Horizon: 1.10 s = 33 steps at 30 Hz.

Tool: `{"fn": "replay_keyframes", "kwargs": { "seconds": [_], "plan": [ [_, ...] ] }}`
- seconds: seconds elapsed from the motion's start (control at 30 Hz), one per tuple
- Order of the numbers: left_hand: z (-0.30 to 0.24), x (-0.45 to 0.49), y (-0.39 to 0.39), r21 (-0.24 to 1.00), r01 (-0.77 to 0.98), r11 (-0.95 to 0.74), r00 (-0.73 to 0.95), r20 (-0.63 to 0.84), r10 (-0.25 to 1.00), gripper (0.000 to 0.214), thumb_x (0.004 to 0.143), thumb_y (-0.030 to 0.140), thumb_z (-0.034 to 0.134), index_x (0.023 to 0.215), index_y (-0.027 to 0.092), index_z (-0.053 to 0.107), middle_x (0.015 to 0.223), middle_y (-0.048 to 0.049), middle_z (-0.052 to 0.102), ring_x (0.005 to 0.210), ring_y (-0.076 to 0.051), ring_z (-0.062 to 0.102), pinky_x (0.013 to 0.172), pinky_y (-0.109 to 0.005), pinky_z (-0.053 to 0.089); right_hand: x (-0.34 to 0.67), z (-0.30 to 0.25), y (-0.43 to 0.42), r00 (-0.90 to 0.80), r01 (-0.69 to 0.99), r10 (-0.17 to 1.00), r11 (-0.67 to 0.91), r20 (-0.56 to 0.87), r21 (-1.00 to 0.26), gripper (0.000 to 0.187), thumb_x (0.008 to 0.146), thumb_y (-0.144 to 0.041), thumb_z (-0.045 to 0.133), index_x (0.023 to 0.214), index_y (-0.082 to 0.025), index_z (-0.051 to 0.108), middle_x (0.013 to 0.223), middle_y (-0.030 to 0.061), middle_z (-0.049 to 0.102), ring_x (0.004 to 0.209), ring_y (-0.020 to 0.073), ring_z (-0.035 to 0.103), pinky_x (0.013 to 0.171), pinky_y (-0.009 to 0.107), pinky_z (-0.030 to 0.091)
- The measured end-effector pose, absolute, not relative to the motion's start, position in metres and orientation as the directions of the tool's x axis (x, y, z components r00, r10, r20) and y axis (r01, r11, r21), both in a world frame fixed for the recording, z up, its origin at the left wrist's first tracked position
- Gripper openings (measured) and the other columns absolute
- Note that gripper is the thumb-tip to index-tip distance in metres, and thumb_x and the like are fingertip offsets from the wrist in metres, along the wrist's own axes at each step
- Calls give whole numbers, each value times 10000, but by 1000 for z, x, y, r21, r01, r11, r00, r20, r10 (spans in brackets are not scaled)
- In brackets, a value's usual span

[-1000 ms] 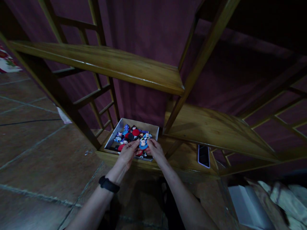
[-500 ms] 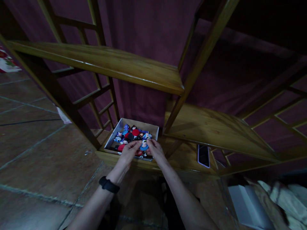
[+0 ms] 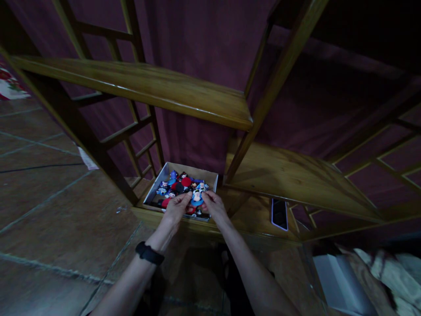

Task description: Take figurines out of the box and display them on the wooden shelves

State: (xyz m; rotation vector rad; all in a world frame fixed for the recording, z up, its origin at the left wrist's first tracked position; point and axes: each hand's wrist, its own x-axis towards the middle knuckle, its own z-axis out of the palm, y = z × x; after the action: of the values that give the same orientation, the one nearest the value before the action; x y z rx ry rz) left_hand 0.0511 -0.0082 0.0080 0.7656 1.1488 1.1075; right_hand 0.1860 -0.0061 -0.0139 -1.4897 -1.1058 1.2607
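Between my two hands, over the front of a shallow cardboard box (image 3: 153,190), is a small blue figurine (image 3: 197,197) with a pale face and a round blue base. My left hand (image 3: 178,206) pinches it from the left, thumb and fingers together. On the other side my right hand (image 3: 213,204) grips its right edge with bent fingers. Several more small figures lie jumbled in the box, among them a red round piece (image 3: 186,181) and a purple-blue one (image 3: 173,174). A dark band (image 3: 149,253) circles my left wrist.
The box sits on the bottom board of a wooden shelf unit (image 3: 138,85) backed by a purple curtain. A phone (image 3: 279,214) lies on that board to the right. On the tiled floor at the lower right are a grey box (image 3: 342,281) and crumpled cloth (image 3: 391,281).
The blue figurine has turned slightly and shows a little more between my fingers. My left hand has shifted slightly left; the other things have stayed put.
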Motion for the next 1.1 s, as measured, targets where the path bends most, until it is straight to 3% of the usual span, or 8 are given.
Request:
{"fn": "replay_keyframes", "kwargs": {
  "seconds": [1.1],
  "plan": [
    [0,50,-5,892,-306,333,-5,-352,936,169,595,166,734,736,124,649,571,-12,636,510,-102,590,508,-187,476,183,-13,-8,109,23,971,-218,-215,-976,292,750,-392,547,949,-186,608,613,-38,561,524,83,527,505,189,451]
  ]
}}
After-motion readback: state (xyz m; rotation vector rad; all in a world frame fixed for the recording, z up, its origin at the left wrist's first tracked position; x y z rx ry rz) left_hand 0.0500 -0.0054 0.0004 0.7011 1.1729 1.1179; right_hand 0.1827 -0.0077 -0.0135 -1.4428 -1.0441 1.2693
